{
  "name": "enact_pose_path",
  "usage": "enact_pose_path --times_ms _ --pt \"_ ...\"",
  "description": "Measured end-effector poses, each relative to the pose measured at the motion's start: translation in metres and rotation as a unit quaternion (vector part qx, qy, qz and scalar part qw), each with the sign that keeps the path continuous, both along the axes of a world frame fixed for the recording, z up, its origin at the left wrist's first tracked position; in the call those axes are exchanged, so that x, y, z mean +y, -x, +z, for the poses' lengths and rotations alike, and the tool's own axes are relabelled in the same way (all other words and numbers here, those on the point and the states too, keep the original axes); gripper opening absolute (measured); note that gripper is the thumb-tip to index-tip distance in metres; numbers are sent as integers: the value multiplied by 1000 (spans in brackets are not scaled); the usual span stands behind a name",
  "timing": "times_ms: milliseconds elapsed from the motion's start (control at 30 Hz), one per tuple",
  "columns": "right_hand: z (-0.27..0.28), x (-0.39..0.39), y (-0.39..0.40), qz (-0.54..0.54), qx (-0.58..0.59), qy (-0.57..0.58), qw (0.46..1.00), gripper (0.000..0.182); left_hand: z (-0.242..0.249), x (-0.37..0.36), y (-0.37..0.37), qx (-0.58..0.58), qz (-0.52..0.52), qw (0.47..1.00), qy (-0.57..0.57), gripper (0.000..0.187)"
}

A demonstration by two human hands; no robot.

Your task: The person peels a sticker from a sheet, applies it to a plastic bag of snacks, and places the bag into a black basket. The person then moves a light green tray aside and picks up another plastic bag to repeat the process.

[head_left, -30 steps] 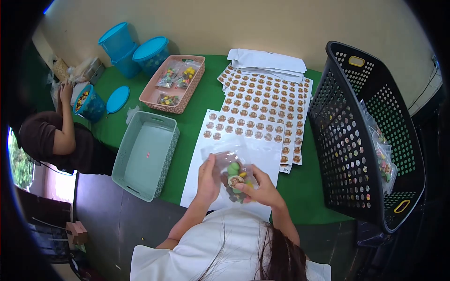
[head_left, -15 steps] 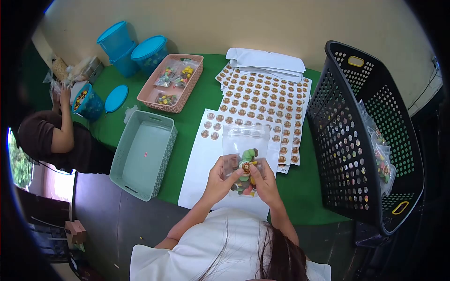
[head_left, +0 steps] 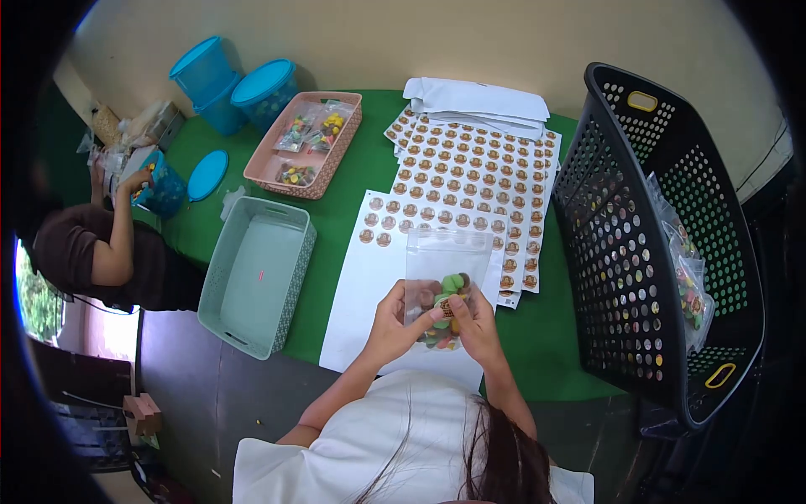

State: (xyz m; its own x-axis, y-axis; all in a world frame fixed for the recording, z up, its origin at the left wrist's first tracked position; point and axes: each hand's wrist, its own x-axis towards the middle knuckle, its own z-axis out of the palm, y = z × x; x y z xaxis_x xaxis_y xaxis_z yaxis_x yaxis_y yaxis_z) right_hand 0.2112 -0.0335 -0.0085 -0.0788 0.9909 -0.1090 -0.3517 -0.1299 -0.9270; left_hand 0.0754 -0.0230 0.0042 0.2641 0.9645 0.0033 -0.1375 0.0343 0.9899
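A clear zip bag [head_left: 449, 252] of colourful round candies stands upright between my hands, above the sticker sheets. My left hand [head_left: 395, 322] grips its left side, with the thumb across the front. From the right, my right hand [head_left: 477, 329] clasps the other side, its thumb also pressed to the front. Under both thumbs is a round brown sticker [head_left: 447, 309] on the bag, partly covered by them. Behind the bag lies a white sheet [head_left: 357, 286] with rows of brown round stickers along its top; its lower part is bare.
More sticker sheets [head_left: 470, 168] lie behind. To the left are a grey-green basket [head_left: 306, 252] and a pink basket [head_left: 340, 160] holding several candy bags. A tall black basket [head_left: 604, 277] with filled bags stands right. Far left, a co-worker [head_left: 109, 248] reaches into a blue tub [head_left: 166, 193].
My thumbs have moved closer together over the round sticker, covering more of it. The co-worker's hand has moved from the plastic bag to the blue tub. The view has shifted slightly.
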Motion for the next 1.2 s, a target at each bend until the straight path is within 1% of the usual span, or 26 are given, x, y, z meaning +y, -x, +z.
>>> enact_pose_path --times_ms 67,133,233,300,333,400,433,500,600,667,733,800,833,867,900,933,1000,1067,1100,1133,1167,1200 --pt "-1 1 2 2 -4 -7 1000 31 -2 -1 1 -68 14 997 31 30" --pt "-1 2 5 5 -8 -14 1000 32 -4 -2 2 -69 23 997 32 29" --pt "-4 4 8 -11 -43 -27 999 33 -5 -2 3 -74 34 996 30 29" --pt "-10 5 9 -16 -103 -112 988 33 -5 0 3 -79 40 996 30 28" --pt "-8 4 8 -12 -105 -109 988 33 -5 0 3 -71 42 996 32 28" --pt "2 2 8 11 -85 -38 996 33 -4 -1 4 -65 48 996 38 27" --pt "4 0 8 13 -86 -35 996 33 -4 -1 4 -64 53 996 43 26" --pt "6 -1 7 25 -41 -41 998 32 -4 -2 4 -63 58 995 46 26" --pt "3 -2 5 19 -22 -41 999 31 -6 0 2 -63 50 996 41 26" --pt "-3 -2 3 11 -41 -53 998 31 -6 0 0 -66 40 997 -1 28" --pt "2 -4 -1 4 -58 -61 996 31 -10 1 2 -49 36 998 -12 28" --pt "17 -9 -4 74 -75 -2 994 31 -9 2 5 -31 35 999 -23 29" --pt "15 -10 -5 95 -98 2 991 32 -6 2 8 -38 55 998 3 28" --pt "16 -11 -7 95 -97 2 991 32 -4 2 9 -44 76 996 29 27" --pt "18 -12 -8 132 -120 9 984 33 -2 4 4 -89 149 985 -5 22" --pt "18 -12 -8 169 -142 14 975 33 -3 5 6 -88 151 985 -6 22" --pt "18 -10 -6 180 -147 12 973 35 -5 7 14 -65 149 986 30 20" --pt "16 -8 -4 189 -156 -26 969 35 -6 5 16 -76 153 985 33 23" --pt "10 -5 -4 193 -156 -26 968 35 -4 2 16 -47 143 988 32 24" --pt "2 -2 -4 134 -171 -101 971 34 -4 0 16 -19 132 990 33 25" --pt "-3 0 -4 75 -184 -173 965 33 -5 -1 14 -27 132 991 17 26" --pt "-1 0 -4 79 -184 -171 965 33 -4 -3 14 -28 136 990 20 26"
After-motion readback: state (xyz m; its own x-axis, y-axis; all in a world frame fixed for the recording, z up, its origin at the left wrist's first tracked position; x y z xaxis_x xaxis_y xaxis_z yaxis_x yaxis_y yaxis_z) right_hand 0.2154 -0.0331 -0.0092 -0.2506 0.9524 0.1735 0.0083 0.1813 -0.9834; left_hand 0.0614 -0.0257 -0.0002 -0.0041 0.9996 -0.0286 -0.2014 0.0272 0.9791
